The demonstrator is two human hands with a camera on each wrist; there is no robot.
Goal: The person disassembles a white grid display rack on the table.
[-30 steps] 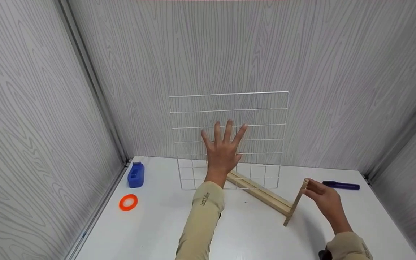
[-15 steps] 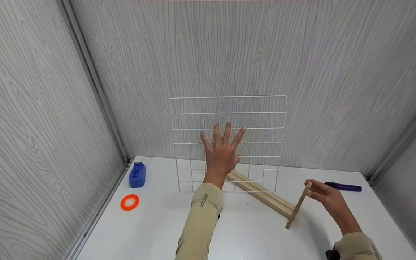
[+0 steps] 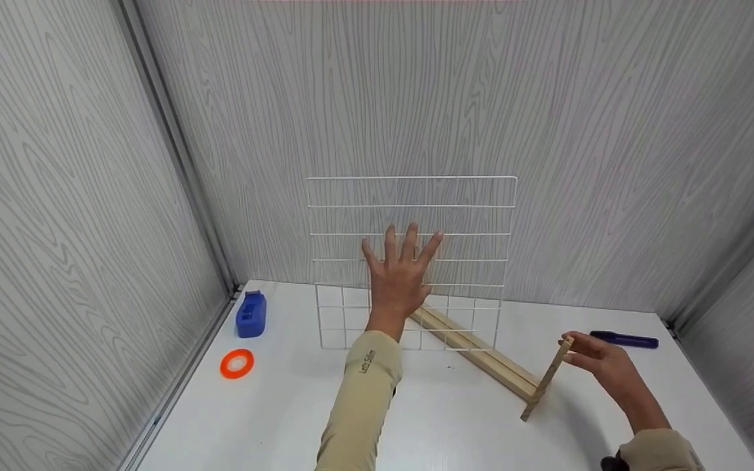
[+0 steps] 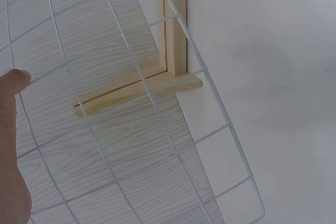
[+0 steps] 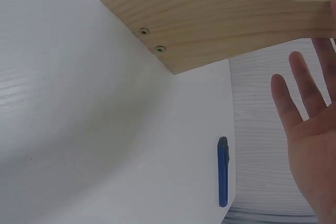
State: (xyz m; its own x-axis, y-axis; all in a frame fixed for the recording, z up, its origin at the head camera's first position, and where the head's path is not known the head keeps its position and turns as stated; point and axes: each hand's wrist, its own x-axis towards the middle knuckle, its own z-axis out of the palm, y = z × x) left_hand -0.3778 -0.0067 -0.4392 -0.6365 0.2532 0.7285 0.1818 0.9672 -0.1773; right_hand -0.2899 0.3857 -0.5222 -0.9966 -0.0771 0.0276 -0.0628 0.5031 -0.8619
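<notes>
The straight, spread fingers of the left hand (image 3: 396, 281) are laid against a white wire grid panel (image 3: 468, 260), which is held roughly upright; whether its lower edge is borne by the tabletop (image 3: 285, 425) cannot be told. At four o'clock from the grid, the upper end of a flat pale-wood end board (image 3: 548, 379) is pinched between the fingers and thumb of the right hand (image 3: 603, 363). Two round metal screws (image 5: 144, 31) are set in the board's outer face. From it, a long pale-wood bar (image 3: 491, 363) is run toward ten o'clock, behind the grid, where a pale-wood crosspiece (image 4: 113, 98) is met. Just beyond the right hand, between one and two o'clock, a slim dark-blue stick-shaped tool (image 3: 624, 339) is seen. At eight o'clock from the grid, a flat bright-orange ring (image 3: 226, 364) is placed, a blue plastic tape dispenser (image 3: 251, 317) being set near its twelve o'clock.
</notes>
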